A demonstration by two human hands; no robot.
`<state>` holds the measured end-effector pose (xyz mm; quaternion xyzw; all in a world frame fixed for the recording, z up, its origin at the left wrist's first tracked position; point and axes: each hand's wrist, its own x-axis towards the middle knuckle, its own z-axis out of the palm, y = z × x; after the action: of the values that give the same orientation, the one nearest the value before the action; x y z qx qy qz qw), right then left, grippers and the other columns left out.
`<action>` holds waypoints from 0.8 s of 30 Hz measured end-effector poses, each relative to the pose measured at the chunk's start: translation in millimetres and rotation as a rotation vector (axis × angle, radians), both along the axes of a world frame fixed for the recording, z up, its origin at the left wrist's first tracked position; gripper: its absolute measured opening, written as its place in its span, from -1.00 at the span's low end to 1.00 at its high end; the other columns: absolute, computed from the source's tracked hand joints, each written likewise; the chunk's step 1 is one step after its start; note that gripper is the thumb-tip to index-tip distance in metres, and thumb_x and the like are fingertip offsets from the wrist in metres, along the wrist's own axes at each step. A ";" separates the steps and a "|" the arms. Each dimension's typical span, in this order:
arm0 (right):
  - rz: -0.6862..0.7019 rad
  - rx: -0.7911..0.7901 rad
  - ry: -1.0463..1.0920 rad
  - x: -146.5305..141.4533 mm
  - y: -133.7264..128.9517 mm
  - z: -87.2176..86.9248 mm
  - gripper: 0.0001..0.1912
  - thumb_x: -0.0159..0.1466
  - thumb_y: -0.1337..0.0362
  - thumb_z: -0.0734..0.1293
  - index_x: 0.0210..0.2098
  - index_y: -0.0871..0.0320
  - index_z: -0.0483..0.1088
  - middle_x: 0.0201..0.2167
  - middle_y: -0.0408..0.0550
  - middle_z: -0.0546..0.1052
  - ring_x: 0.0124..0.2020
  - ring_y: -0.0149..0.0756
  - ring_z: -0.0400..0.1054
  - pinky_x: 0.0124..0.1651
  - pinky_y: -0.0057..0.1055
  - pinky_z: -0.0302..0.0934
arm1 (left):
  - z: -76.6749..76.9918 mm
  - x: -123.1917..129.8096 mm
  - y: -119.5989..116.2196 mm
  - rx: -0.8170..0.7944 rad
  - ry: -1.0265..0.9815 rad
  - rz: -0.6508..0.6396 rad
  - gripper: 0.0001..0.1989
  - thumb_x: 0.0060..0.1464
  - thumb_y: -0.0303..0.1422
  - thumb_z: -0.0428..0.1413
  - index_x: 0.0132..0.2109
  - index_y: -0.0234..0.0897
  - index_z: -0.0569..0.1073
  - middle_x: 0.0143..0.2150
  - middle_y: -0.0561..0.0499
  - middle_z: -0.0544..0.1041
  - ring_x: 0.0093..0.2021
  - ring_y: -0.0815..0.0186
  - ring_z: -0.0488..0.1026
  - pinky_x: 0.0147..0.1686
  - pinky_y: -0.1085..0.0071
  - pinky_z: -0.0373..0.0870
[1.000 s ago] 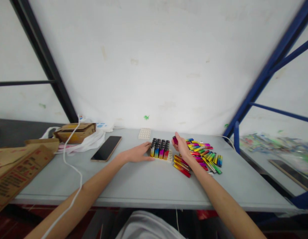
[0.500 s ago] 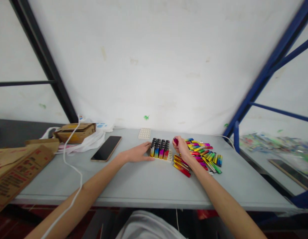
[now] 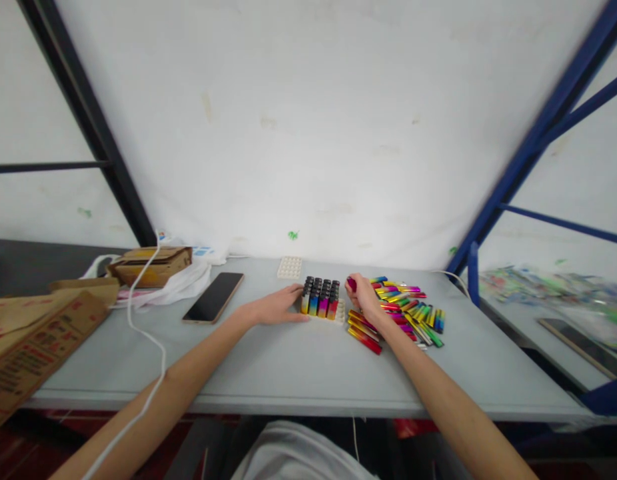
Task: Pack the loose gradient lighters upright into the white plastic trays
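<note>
In the head view a white studded tray (image 3: 340, 312) bears rows of upright lighters (image 3: 322, 305) with black tops and shiny rainbow-coloured bodies. Pale pegs show bare along its right side. My left hand (image 3: 278, 307) rests against the tray's left end, thumb along the near edge and fingers spread apart towards the back. Just right of the tray, my right hand (image 3: 362, 294) is closed on a dark magenta lighter, most of it hidden by the fingers. Beside and under my right wrist lies a loose pile of metallic lighters (image 3: 407, 313) in red, gold, green and blue.
Another white studded tray (image 3: 289, 268) lies near the wall. A phone (image 3: 214, 298) is left of my left hand. Farther left are cardboard boxes (image 3: 53, 333) and a white plastic bag (image 3: 188, 283). A white cable (image 3: 161, 353) hangs across my left forearm.
Almost nothing differs. My right hand stays closed beside the tray with only a slight shift of the fingers, and my left hand keeps its place.
</note>
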<state>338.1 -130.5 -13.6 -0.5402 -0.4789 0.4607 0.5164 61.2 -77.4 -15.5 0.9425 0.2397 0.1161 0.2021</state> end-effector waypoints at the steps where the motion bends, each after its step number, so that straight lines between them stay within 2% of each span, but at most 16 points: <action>1: 0.005 0.007 0.014 1.5 1.3 -0.2 -0.50 0.35 -0.11 0.18 -0.57 0.07 0.16 -0.69 -0.31 0.01 -0.69 -0.49 -0.22 -0.59 -0.43 -0.33 | 0.2 0.1 0.1 -0.001 0.000 -0.003 -0.22 0.29 0.08 0.17 0.42 -0.36 0.27 0.46 -0.30 0.28 0.46 -0.10 0.23 0.48 0.11 0.13; 5: 0.043 0.108 0.065 5.3 5.0 -0.5 -0.38 0.28 -0.36 0.24 -0.36 0.12 0.39 -0.61 -0.31 0.10 -0.67 -0.50 -0.13 -0.59 -0.46 -0.27 | 0.9 0.0 0.4 -0.002 0.010 -0.009 -0.21 0.30 0.07 0.16 0.43 -0.39 0.25 0.47 -0.32 0.26 0.47 -0.09 0.22 0.49 0.11 0.11; 8: 0.052 0.207 0.052 7.2 4.7 1.2 -0.32 0.23 -0.40 0.29 -0.16 0.12 0.47 -0.55 -0.27 0.21 -0.61 -0.44 0.05 -0.55 -0.44 -0.05 | 0.9 -0.3 0.5 0.002 0.015 -0.013 -0.22 0.31 0.07 0.15 0.43 -0.38 0.24 0.47 -0.31 0.25 0.47 -0.07 0.21 0.49 0.12 0.10; 10: 0.058 0.252 -0.002 9.0 2.9 3.2 -0.32 0.22 -0.38 0.33 -0.10 0.12 0.48 -0.49 -0.22 0.32 -0.51 -0.37 0.20 -0.47 -0.40 0.13 | 0.9 -0.4 0.4 0.004 0.019 -0.009 -0.22 0.31 0.08 0.14 0.43 -0.36 0.24 0.47 -0.30 0.25 0.47 -0.06 0.21 0.49 0.12 0.10; 15: 0.139 0.324 -0.127 13.7 -3.4 5.4 -0.51 0.29 -0.23 0.38 -0.20 0.08 0.41 -0.37 -0.12 0.52 -0.34 -0.27 0.40 -0.24 -0.31 0.34 | 0.7 -0.4 -0.1 0.001 0.023 0.005 -0.21 0.30 0.08 0.15 0.43 -0.38 0.24 0.47 -0.32 0.26 0.47 -0.09 0.23 0.48 0.10 0.12; 19: 0.143 0.309 -0.150 18.1 -4.5 -1.0 -0.59 0.34 -0.17 0.36 -0.15 0.03 0.37 -0.22 -0.05 0.60 -0.20 -0.17 0.51 -0.13 -0.22 0.44 | -0.4 -1.0 0.3 0.014 0.013 -0.002 -0.23 0.31 0.07 0.16 0.43 -0.35 0.25 0.47 -0.30 0.27 0.45 -0.07 0.25 0.48 0.11 0.13; 24: 0.099 0.354 -0.456 27.0 0.6 -10.3 -0.66 0.40 -0.11 0.30 -0.12 0.01 0.32 -0.28 -0.07 0.59 -0.21 -0.13 0.52 -0.10 -0.16 0.44 | -0.6 -1.1 0.8 0.011 0.015 -0.010 -0.23 0.32 0.07 0.15 0.43 -0.36 0.24 0.47 -0.30 0.27 0.46 -0.06 0.23 0.48 0.12 0.12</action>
<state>365.1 -129.9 -23.9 -0.5073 -0.6814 0.2610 0.4585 60.1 -76.6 -16.2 0.9456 0.2358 0.1092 0.1958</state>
